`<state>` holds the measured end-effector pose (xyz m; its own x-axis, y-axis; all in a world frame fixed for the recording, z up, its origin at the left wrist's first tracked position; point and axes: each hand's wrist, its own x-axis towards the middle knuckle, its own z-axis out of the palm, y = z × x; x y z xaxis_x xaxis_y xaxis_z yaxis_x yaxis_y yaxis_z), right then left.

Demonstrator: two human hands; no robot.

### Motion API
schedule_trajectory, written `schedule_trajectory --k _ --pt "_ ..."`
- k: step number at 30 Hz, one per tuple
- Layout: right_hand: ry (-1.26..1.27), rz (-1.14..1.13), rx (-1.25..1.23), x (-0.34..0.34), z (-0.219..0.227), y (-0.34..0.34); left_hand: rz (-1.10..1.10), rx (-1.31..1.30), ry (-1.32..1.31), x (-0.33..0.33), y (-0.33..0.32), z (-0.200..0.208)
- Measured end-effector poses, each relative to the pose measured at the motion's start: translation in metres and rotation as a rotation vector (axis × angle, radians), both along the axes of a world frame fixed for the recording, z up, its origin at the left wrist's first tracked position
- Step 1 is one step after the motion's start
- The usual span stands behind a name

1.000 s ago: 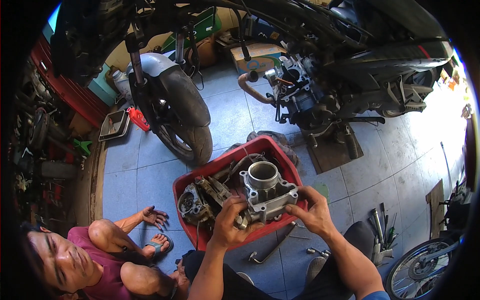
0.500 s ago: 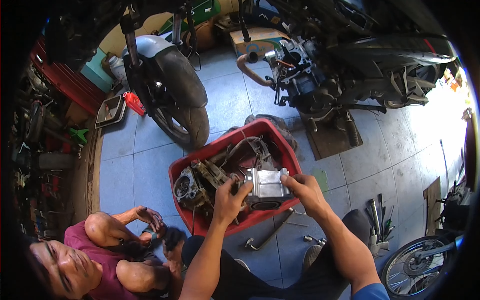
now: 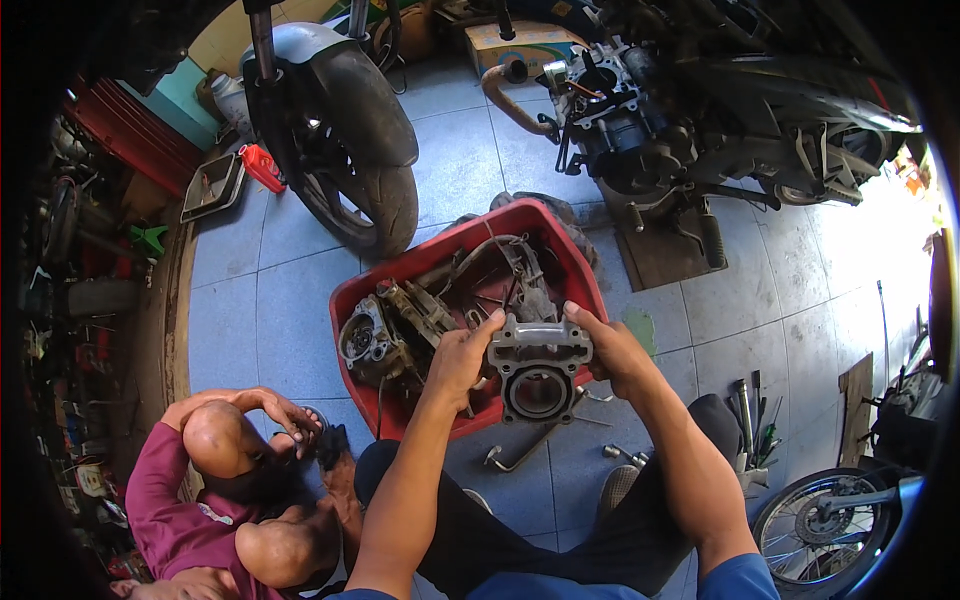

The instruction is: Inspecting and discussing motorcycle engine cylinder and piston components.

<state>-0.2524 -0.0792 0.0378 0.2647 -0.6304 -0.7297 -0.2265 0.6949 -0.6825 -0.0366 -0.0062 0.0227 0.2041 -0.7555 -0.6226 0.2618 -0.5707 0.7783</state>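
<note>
The cylinder block (image 3: 541, 367) is bare, satiny metal. The tub (image 3: 577, 260) is smooth plastic, the floor tiles (image 3: 303, 330) faintly glossy.

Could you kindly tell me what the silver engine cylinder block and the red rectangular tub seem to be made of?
Silver engine cylinder block: probably cast aluminium, satin finish, judging by its pale metallic sheen. Red rectangular tub: likely moulded plastic, smooth finish, given its even colour and rounded corners.

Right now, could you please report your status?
Left hand, right hand gripping metal cylinder block, bore toward camera. Red tub of engine parts beyond. Co-worker at left.
</note>
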Motion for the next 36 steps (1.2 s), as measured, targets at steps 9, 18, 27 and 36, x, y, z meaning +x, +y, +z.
schedule_trajectory --k 9,18,27,36 --pt "0.096 0.007 -0.072 -0.001 -0.003 -0.004 0.061 0.091 0.234 0.000 -0.004 -0.022" --pt "0.219 0.006 -0.143 -0.006 -0.008 -0.010 0.078 0.138 0.406 -0.010 -0.007 -0.040" --pt "0.233 0.023 -0.052 -0.017 -0.035 -0.020 0.074 0.184 0.391 -0.019 -0.008 -0.030" --pt "0.112 -0.026 -0.031 -0.021 -0.048 -0.019 0.039 0.168 0.331 -0.018 -0.005 -0.022"
